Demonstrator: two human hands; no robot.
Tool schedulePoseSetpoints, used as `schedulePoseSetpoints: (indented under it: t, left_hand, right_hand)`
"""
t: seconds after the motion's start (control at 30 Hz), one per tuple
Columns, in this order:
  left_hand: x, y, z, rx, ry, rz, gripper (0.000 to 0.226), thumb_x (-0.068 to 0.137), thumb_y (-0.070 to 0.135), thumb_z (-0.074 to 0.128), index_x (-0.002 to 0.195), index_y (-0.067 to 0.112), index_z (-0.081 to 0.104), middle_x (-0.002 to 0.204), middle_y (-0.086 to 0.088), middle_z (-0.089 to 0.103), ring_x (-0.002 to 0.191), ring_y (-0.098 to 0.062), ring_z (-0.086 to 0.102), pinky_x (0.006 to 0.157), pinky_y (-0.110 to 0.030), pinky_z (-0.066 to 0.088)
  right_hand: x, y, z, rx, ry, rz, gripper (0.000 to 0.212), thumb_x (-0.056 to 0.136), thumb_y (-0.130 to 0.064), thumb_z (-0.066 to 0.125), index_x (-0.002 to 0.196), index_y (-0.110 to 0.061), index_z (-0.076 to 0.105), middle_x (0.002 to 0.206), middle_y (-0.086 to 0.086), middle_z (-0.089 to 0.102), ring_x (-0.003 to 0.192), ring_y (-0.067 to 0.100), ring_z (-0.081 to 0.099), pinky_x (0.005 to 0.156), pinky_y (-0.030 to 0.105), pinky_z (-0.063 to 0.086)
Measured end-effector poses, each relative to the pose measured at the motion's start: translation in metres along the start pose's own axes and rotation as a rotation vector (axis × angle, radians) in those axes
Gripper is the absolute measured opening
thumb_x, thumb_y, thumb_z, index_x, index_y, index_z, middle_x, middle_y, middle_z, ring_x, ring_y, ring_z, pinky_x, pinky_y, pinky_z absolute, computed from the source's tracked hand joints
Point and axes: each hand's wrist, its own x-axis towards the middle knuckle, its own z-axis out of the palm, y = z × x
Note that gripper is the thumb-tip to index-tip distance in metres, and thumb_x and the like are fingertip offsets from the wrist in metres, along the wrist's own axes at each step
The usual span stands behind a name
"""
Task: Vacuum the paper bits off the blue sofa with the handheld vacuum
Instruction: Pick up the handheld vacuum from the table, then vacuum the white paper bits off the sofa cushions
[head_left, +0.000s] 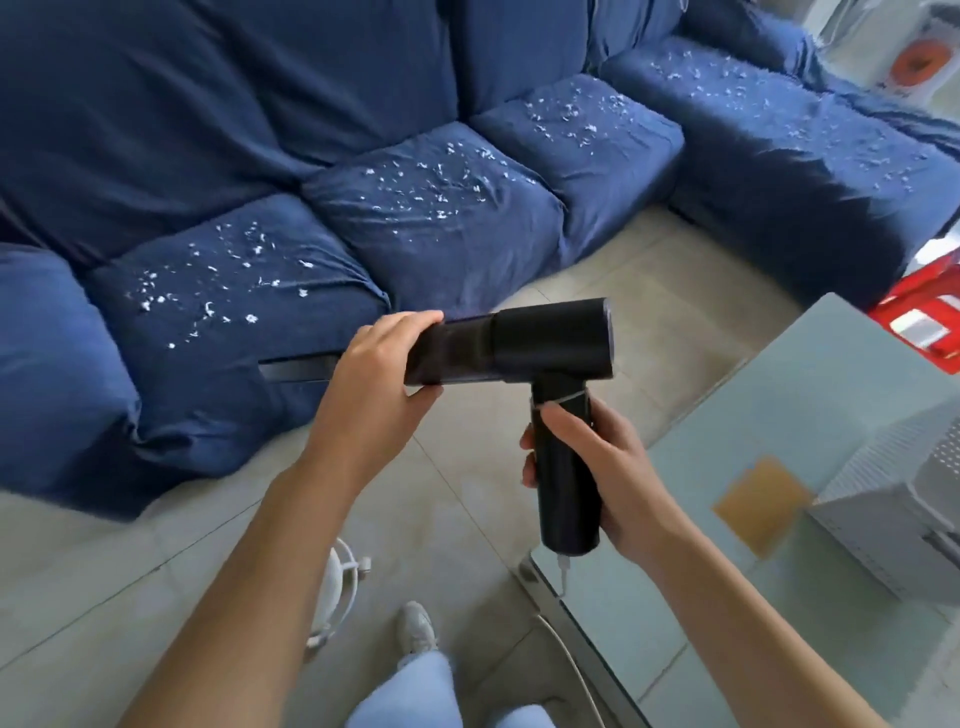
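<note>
In the head view, the handheld vacuum is in the centre of the frame, held above the floor and not yet touching the sofa. The right hand has its fingers curled fully around the black handle, which points down. The left hand grips the front part of the barrel, thumb below and fingers over the top. The flat nozzle comes out to the left of this hand and its tip is near the front edge of the nearest seat cushion.

The blue sofa fills the upper half of the frame. The paper bits lie spread on all the seat cushions, from the middle left to the upper right; none looks cleaned yet, so I judge the task is at its very beginning.

A white cable hangs from the bottom of the handle, beside the glass table at the lower right. On the table stands a grey box.

What could go wrong: the cable may pull tight or catch on the table edge when the person reaches for the far cushions. Also, the bits are light, so a fast sweep could push them into the gaps between cushions or down to the floor. The loose cover fabric may be sucked into the nozzle and block it.
</note>
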Motion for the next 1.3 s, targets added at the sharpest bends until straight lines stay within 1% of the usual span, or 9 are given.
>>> schedulePoseSetpoints:
  t: [0.13,0.3,0.5,0.67,0.8,1.0,1.1,1.2,1.3]
  left_hand:
    - [0.015,-0.063,-0.034,-0.019,0.081,-0.120,0.056,0.075,0.007,0.076,0.127,0.015,0.055,0.124,0.000,0.059,0.115,-0.017,0.054,0.097,-0.018,0.034]
    - [0.043,-0.145,-0.079,-0.009,0.171,-0.224,0.060,0.072,0.005,0.077,0.127,0.016,0.056,0.126,0.003,0.060,0.116,-0.011,0.053,0.094,0.003,0.023]
    - [0.070,-0.206,-0.116,-0.006,0.285,-0.273,0.057,0.073,0.004,0.077,0.125,0.015,0.058,0.122,0.006,0.063,0.113,-0.004,0.052,0.096,0.002,0.025]
    - [0.107,-0.255,-0.130,0.003,0.343,-0.334,0.055,0.075,0.004,0.076,0.126,0.015,0.057,0.123,0.006,0.062,0.113,-0.006,0.054,0.097,0.002,0.024]
    - [0.152,-0.290,-0.143,-0.009,0.358,-0.368,0.055,0.076,0.006,0.075,0.125,0.019,0.056,0.121,0.011,0.061,0.110,-0.002,0.054,0.095,0.000,0.028]
    - [0.222,-0.343,-0.167,0.013,0.371,-0.432,0.056,0.075,0.005,0.076,0.125,0.021,0.055,0.122,0.012,0.060,0.108,0.004,0.050,0.093,0.002,0.027]
    - [0.245,-0.367,-0.178,0.021,0.381,-0.442,0.056,0.074,0.004,0.077,0.123,0.020,0.056,0.121,0.010,0.061,0.110,-0.003,0.054,0.094,0.000,0.030]
    - [0.257,-0.388,-0.188,0.040,0.353,-0.467,0.058,0.073,0.003,0.077,0.125,0.020,0.056,0.123,0.009,0.061,0.110,-0.005,0.054,0.093,0.003,0.027]
    - [0.264,-0.412,-0.198,0.048,0.345,-0.492,0.061,0.072,0.002,0.077,0.126,0.019,0.056,0.124,0.008,0.061,0.112,-0.006,0.055,0.093,0.005,0.023]
  right_hand:
    - [0.043,-0.017,0.065,0.133,-0.153,0.069,0.037,0.096,-0.039,0.051,0.105,-0.006,0.066,0.092,0.020,0.070,0.071,0.028,0.067,0.071,0.037,0.058]
    - [0.103,-0.035,0.153,0.094,-0.254,0.069,0.042,0.085,-0.037,0.054,0.105,-0.001,0.063,0.091,0.022,0.067,0.070,0.030,0.065,0.066,0.035,0.058]
    - [0.167,-0.050,0.219,0.002,-0.366,0.054,0.037,0.085,-0.037,0.053,0.105,-0.008,0.064,0.096,0.023,0.063,0.073,0.030,0.065,0.075,0.041,0.054]
    - [0.229,-0.059,0.264,-0.032,-0.426,0.055,0.032,0.086,-0.034,0.052,0.104,-0.009,0.062,0.088,0.018,0.065,0.070,0.029,0.063,0.068,0.034,0.055]
    - [0.285,-0.075,0.296,-0.051,-0.465,0.029,0.029,0.091,-0.032,0.051,0.104,-0.010,0.063,0.092,0.021,0.060,0.069,0.026,0.063,0.067,0.034,0.053]
    - [0.367,-0.112,0.347,0.002,-0.528,0.142,0.032,0.085,-0.030,0.052,0.106,-0.008,0.060,0.091,0.015,0.061,0.075,0.025,0.061,0.070,0.038,0.057]
    - [0.400,-0.124,0.376,-0.008,-0.527,0.193,0.032,0.080,-0.030,0.048,0.104,-0.014,0.062,0.085,0.010,0.070,0.073,0.024,0.065,0.074,0.045,0.056]
    - [0.421,-0.129,0.401,-0.121,-0.525,0.163,0.033,0.079,-0.029,0.052,0.103,-0.007,0.059,0.076,0.009,0.068,0.067,0.025,0.066,0.083,0.056,0.057]
    - [0.435,-0.132,0.425,-0.206,-0.544,0.131,0.022,0.086,-0.017,0.063,0.103,-0.005,0.057,0.078,0.011,0.065,0.068,0.027,0.065,0.074,0.046,0.060]
